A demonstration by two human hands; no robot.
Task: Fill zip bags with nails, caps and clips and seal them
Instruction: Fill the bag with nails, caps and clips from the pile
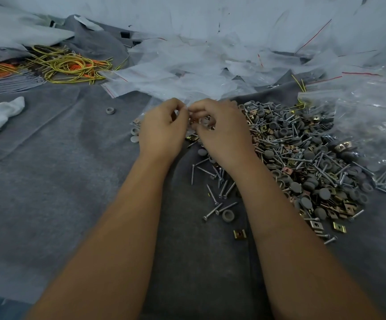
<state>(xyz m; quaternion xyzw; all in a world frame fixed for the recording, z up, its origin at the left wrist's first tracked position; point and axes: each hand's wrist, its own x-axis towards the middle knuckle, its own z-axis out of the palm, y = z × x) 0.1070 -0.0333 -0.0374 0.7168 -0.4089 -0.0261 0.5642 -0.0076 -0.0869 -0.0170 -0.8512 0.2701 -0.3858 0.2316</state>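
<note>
Both hands are close together in the middle of the table (48, 181), which has a grey cloth over it. The left hand (162, 130) has its fingers curled, and its fingertips pinch the top edge of a small clear zip bag (197, 122). The right hand (222, 130) is right beside it, fingers curled too, pinching the same bag from the other side. The bag sits between the two hands and is mostly hidden by them. Through the plastic you can see a grey cap and some gold metal bits. I cannot tell if the bag's top is closed.

Just to the right of the right hand, touching its side, lies a big pile of parts (303, 162): silver nails, round grey caps and little gold clips, all mixed up. Some loose nails (219, 188) lie between the two arms, near the wrists. One grey cap (228, 215) and one gold clip (238, 233) lie nearer the person.

Behind the hands is a heap of empty clear bags (187, 72) with red lines along their tops. Far to the left are yellow and orange wires (67, 65). A white cloth (0, 116) lies at the left edge. One grey ring (110, 110) sits alone, left of the hands.
</note>
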